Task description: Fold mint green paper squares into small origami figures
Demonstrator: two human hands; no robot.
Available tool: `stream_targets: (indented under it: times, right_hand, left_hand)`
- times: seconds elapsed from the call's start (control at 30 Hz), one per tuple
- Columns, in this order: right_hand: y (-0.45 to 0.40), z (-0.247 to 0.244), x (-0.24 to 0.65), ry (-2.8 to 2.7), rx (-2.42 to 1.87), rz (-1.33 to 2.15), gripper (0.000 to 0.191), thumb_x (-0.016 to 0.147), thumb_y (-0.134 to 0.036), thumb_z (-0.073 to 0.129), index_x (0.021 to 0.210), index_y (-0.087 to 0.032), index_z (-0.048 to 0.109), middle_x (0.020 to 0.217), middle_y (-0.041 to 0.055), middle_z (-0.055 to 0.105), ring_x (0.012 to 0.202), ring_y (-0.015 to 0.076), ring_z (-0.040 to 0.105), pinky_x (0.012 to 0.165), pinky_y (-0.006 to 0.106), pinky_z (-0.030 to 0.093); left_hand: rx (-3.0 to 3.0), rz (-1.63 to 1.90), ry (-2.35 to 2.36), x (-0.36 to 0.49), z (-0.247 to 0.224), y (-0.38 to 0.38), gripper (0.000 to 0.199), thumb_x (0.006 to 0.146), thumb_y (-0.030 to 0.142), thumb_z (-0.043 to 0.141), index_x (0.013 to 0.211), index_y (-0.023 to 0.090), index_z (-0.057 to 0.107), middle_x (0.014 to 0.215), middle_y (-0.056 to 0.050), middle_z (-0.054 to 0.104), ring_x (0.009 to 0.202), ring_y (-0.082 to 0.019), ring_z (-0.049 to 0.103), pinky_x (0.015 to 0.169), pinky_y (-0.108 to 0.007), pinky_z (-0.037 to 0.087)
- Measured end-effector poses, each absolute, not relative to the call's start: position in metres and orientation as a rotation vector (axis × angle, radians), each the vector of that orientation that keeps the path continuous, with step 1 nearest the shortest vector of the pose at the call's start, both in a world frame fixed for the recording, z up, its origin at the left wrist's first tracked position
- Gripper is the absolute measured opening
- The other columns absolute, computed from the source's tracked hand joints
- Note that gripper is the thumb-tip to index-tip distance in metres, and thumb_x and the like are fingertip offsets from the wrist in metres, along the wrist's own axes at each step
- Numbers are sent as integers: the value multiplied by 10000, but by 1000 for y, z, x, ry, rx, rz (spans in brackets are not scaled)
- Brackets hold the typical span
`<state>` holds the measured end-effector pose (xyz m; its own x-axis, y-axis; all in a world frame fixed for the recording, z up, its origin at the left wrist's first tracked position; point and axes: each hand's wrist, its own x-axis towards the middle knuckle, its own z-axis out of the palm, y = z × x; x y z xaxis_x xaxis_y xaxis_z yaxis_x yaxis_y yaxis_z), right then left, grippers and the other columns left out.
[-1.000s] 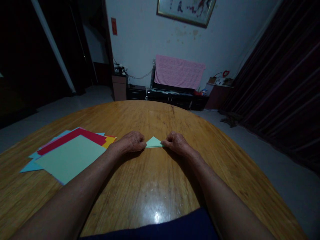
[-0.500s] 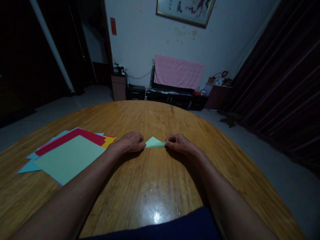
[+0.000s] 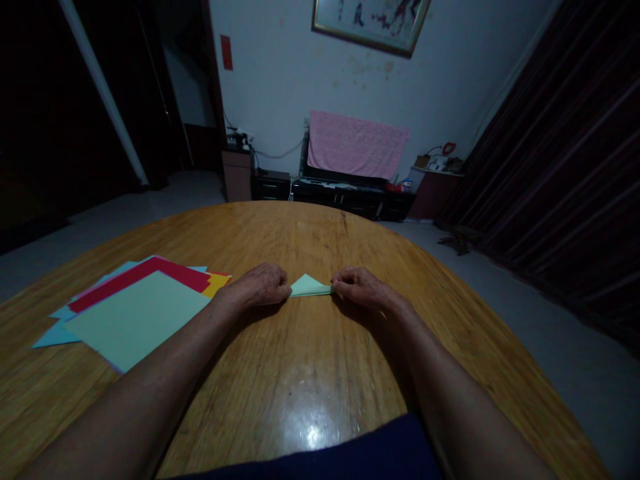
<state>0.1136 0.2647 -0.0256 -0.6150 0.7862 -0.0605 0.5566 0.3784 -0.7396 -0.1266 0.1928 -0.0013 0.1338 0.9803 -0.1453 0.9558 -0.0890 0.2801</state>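
Observation:
A small folded piece of light green paper (image 3: 307, 287) lies low on the wooden table (image 3: 300, 360), with a triangular peak pointing away from me and a folded strip along its near edge. My left hand (image 3: 266, 284) is closed on the paper's left end. At the right end, my right hand (image 3: 361, 286) pinches the strip between thumb and fingers. Both ends of the paper are hidden by the fingers.
Left of my left forearm lies a loose pile of coloured paper sheets (image 3: 143, 320), light green on top, with red, blue and yellow edges below. Beyond the round table stand a low black cabinet (image 3: 320, 193) and a screen under a pink cloth (image 3: 355, 145).
Hardly anything differs. Both hands stay at the ends of the folded paper, and the fingers of my right hand have shifted very slightly.

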Motion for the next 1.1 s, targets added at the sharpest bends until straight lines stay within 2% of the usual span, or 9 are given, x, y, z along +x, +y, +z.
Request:
stream_targets:
  times: [0.23, 0.47, 0.87, 1.1]
  right_hand:
    - [258, -21, 104, -2429, -1320, 631, 145, 733, -170, 527, 594, -148, 560, 535, -10, 493, 504, 84, 424, 460, 206, 269]
    - [251, -11, 98, -2512, -1327, 472, 212, 706, -149, 516, 494, -149, 495, 475, -38, 370, 466, 69, 351, 452, 224, 218]
    - [249, -12, 96, -2486, -1366, 421, 139, 716, -140, 543, 601, -127, 620, 580, 25, 560, 528, 94, 437, 495, 231, 275]
    - [250, -13, 95, -2481, -1355, 403, 142, 711, -144, 550, 585, -131, 615, 574, 27, 563, 527, 98, 450, 491, 235, 277]
  left_hand:
    - [2074, 128, 1881, -126, 0, 192, 213, 767, 313, 467, 673, 180, 603, 676, -42, 616, 582, -137, 492, 552, -264, 337]
    - [2093, 119, 1881, -127, -1, 195, 221, 759, 335, 460, 654, 189, 588, 646, -31, 587, 557, -131, 460, 534, -265, 321]
    - [2106, 98, 1879, -125, 1, 194, 204, 763, 304, 463, 661, 184, 593, 648, -41, 599, 555, -134, 466, 545, -268, 332]
    - [2117, 97, 1882, -125, -1, 197, 198, 746, 299, 465, 665, 185, 605, 663, -64, 612, 557, -158, 485, 548, -290, 343]
